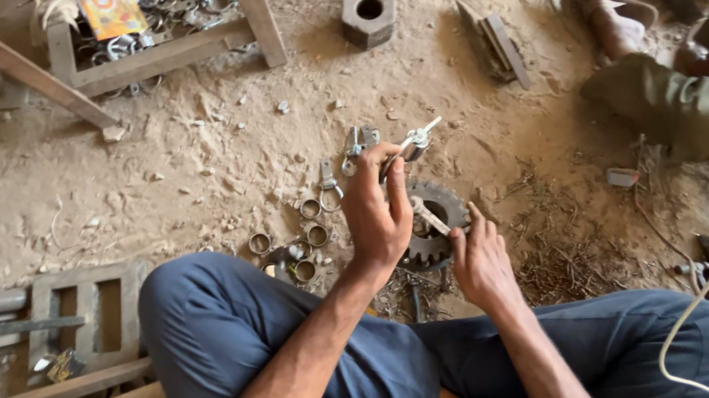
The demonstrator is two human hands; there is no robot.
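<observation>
Sitting cross-legged on the sandy ground, the person works over a dark toothed steel gear wheel (433,220) lying flat in the dirt just ahead of the knees. The left hand (378,209) is raised above the gear's near-left side, fingers closed around a small shiny metal fitting (414,143) that juts up beyond the gear, probably lifted for a better look. The right hand (479,260) rests at the gear's near edge, fingers pinching a pale metal strip (428,215) laid across the gear's hole, likely to steady it. Short metal rings (292,250) are scattered left of the gear. Beyond the gear lies bare sand; to its right sits another person's leg (687,107).
</observation>
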